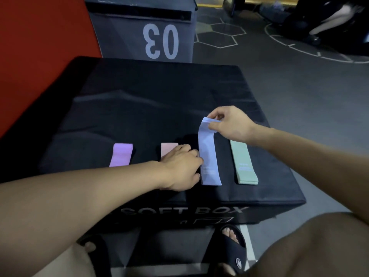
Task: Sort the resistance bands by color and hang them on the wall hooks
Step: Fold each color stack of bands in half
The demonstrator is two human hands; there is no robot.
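Several flat resistance bands lie in a row on the black soft box. From left to right they are a purple band, a pink band, a light blue band and a green band. My right hand pinches the far end of the light blue band and lifts it off the box. My left hand lies over the pink band, its fingertips touching the left edge of the light blue band. My left forearm hides the near ends of the purple and pink bands.
A grey box marked "03" stands behind the soft box, with a red pad to its left. Another person crouches at the far right on the grey floor. My sandalled feet sit against the box's front.
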